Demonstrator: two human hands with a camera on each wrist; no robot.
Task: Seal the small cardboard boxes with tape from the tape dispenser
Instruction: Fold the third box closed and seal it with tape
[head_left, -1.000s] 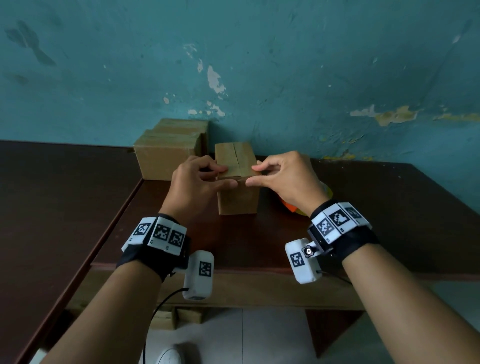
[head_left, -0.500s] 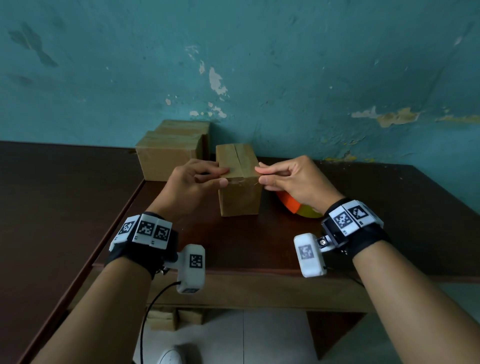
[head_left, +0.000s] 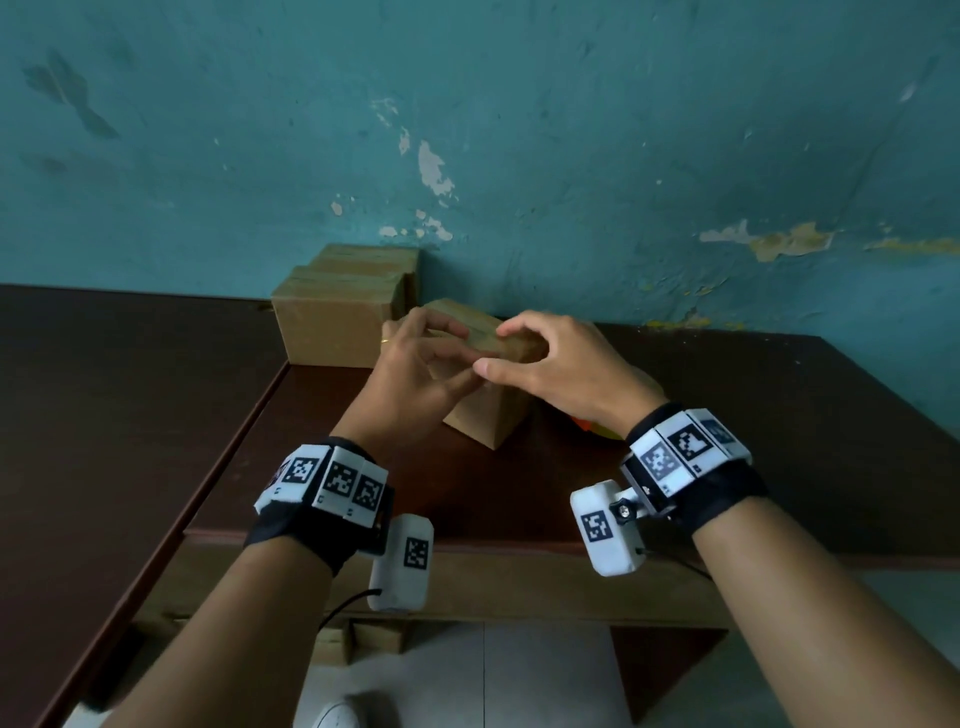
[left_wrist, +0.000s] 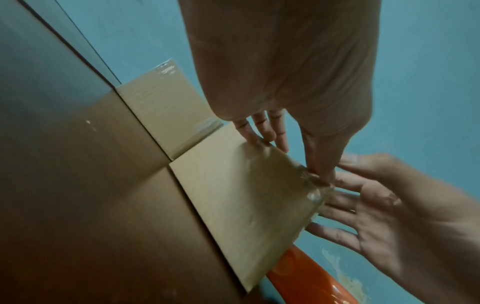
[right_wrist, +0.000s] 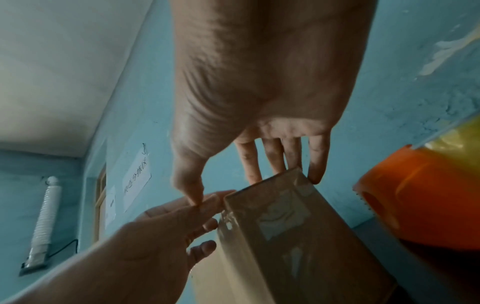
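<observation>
Here, box: small cardboard box (head_left: 483, 410) at frame centre, turned corner-on.
Left hand (head_left: 415, 379): fingers curled, gripping its left top edge.
Right hand (head_left: 561, 364): fingers arched, gripping its top.
Dispenser: orange tape dispenser (right_wrist: 420, 197) just right of it.

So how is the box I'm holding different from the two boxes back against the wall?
The held box sits turned corner-on toward you, with both hands on its top; the two boxes by the wall sit square-on, untouched. The held box stands alone beside the orange tape dispenser; the other two sit pressed together. The held box shows clear tape over its edges; theirs can't be judged. All are plain brown cardboard.
</observation>
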